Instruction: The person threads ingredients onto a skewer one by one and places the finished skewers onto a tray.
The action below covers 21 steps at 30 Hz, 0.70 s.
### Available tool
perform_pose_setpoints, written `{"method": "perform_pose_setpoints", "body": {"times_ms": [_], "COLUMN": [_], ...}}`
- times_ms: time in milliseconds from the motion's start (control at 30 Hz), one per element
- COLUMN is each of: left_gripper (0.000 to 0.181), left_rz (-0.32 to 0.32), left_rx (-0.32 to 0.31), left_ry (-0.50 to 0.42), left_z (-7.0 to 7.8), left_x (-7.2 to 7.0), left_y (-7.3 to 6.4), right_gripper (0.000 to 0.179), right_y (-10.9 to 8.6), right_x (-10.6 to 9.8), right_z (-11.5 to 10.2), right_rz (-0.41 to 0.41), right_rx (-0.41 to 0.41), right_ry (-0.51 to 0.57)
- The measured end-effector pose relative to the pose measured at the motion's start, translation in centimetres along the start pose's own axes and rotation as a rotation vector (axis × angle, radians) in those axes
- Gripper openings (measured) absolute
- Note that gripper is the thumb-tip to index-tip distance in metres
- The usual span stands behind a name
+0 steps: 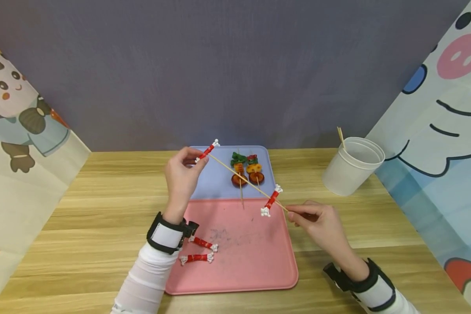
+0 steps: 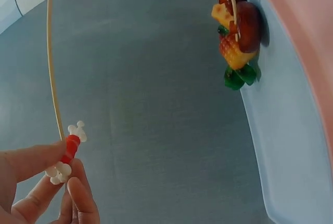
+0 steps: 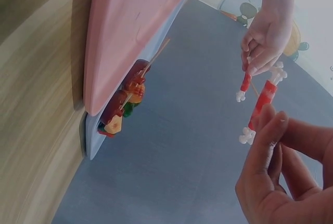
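My left hand pinches a red bone-shaped piece with white knobbed ends between thumb and fingers, at the upper end of a thin wooden skewer. The skewer slants down to my right hand, whose thumb and fingers pinch its lower end. Just in front of the right fingertips, a second red-and-white bone-shaped piece sits across the skewer. Both pieces are held up above the trays. In the left wrist view the thumb covers part of the held piece.
Two more bone-shaped pieces lie on the pink tray, beside the left wrist. Behind it, a blue tray bears two food skewers with green, yellow and brown pieces. A white bucket with thin sticks stands at right.
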<state>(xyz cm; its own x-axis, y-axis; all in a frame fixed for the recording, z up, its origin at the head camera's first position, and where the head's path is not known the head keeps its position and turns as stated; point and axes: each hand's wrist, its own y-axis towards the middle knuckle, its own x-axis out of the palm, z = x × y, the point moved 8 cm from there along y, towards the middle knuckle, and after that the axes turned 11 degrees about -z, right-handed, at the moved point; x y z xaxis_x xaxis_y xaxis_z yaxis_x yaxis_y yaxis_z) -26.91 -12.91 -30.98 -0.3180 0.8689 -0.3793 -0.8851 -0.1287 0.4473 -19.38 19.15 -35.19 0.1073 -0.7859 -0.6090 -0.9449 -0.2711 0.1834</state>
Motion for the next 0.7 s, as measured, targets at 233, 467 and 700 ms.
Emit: {"method": "perform_pose_setpoints", "body": {"times_ms": [233,467,700], "left_gripper": [0.010,0.010,0.008], "left_rz": [0.020,0.020,-0.035], "left_rx": [0.039,0.054,0.033], "left_ry": [-0.032,-0.017,-0.042], "left_z": [0.4,0.3,-0.1], "left_x": [0.3,0.6,1.0], "left_y": [-0.2,-0.3,-0.1], "right_gripper": [0.014,0.014,0.014], "right_y": [0.0,0.0,0.0], "right_x": [0.0,0.0,-0.2], "right_z": [0.2,0.1,-1.0], "right_rz": [0.008,0.025,0.050], "right_rx": [0.007,-0.015,-0.060], "right_ry": [0.002,-0.007,-0.031]}}
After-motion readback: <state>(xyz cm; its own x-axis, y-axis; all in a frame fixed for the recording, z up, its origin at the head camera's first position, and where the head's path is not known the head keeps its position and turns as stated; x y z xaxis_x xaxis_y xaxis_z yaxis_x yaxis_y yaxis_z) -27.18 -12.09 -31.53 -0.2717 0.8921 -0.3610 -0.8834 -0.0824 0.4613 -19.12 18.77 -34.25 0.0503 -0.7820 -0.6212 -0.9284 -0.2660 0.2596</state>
